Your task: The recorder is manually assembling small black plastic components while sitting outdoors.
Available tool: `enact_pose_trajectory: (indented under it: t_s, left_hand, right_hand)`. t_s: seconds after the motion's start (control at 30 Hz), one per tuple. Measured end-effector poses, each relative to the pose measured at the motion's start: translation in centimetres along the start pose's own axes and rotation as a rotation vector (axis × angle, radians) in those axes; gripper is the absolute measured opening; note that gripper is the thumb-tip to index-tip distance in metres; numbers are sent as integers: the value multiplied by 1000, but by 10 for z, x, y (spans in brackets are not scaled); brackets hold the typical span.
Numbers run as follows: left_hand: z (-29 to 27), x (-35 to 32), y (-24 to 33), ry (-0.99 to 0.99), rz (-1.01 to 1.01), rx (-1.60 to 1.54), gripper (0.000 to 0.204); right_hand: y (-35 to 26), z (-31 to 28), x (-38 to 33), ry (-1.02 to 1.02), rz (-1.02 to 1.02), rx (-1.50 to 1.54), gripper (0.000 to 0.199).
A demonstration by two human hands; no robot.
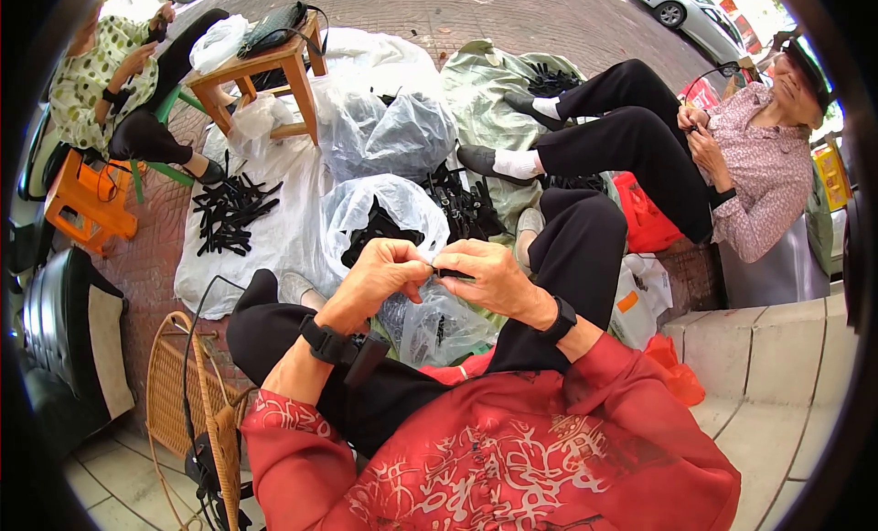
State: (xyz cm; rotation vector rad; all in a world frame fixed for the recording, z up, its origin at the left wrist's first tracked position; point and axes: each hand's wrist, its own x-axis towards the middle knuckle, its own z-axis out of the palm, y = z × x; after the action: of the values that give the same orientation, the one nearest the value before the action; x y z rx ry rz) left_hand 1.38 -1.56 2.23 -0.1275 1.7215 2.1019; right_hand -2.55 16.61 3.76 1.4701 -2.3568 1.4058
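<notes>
My left hand [386,273] and my right hand [491,277] meet above my lap, fingertips almost touching. Between them is a small black piece [455,275], narrow and dark; its exact kind is too small to make out. The fingers of my right hand wrap round it, while my left thumb and forefinger pinch its left end. Just beyond my hands stands an open clear plastic bag [337,222] with black pieces inside. A second clear bag [430,334] lies below my hands, between my legs.
Black strip-like pieces [230,206] lie heaped on a white sheet [206,279]. More fill a large bag [389,138] near a wooden stool [302,96]. Co-workers sit at left [101,83] and right [764,174]. A wicker chair [178,389] stands left, a tiled ledge [777,348] right.
</notes>
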Motion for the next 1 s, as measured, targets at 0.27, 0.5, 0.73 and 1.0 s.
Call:
enact_pose_trajectory:
  t_s: [0.27, 0.5, 0.73, 1.0]
  left_hand:
    - [-1, 0, -5, -74, -23, -185, 10]
    - [1, -3, -6, 26, -13, 104, 9]
    - [7, 0, -12, 171, 137, 380, 9]
    - [17, 3, -19, 272, 260, 354, 8]
  right_hand:
    - [-4, -1, -3, 11, 90, 98, 24]
    - [3, 9, -12, 9, 105, 57, 22]
    - [7, 12, -8, -78, -125, -220, 21]
    - [14, 15, -11, -18, -98, -263, 23]
